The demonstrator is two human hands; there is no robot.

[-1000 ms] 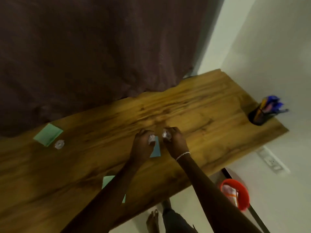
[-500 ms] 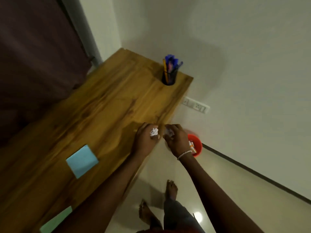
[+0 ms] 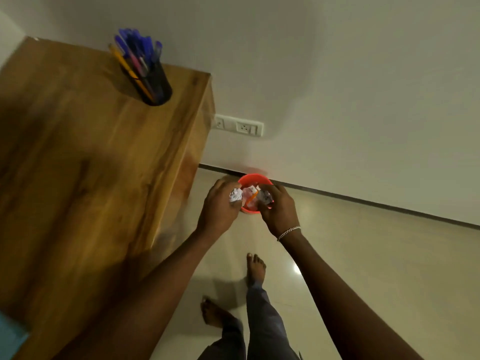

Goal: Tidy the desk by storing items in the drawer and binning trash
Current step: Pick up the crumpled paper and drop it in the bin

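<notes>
crumpled paper balls [image 3: 235, 195] in both grips above red bin [image 3: 255, 178]

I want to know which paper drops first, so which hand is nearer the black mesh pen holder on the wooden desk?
Left. The left hand, gripping a crumpled paper ball, is on the desk side of the red bin, closer to the pen holder; the right hand is farther away.

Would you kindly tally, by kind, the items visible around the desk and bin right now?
Crumpled white paper balls in hand: 2 (left hand holds one, right hand holds one)
Orange plastic bin: 1
Black pen holder: 1
Total: 4
</notes>
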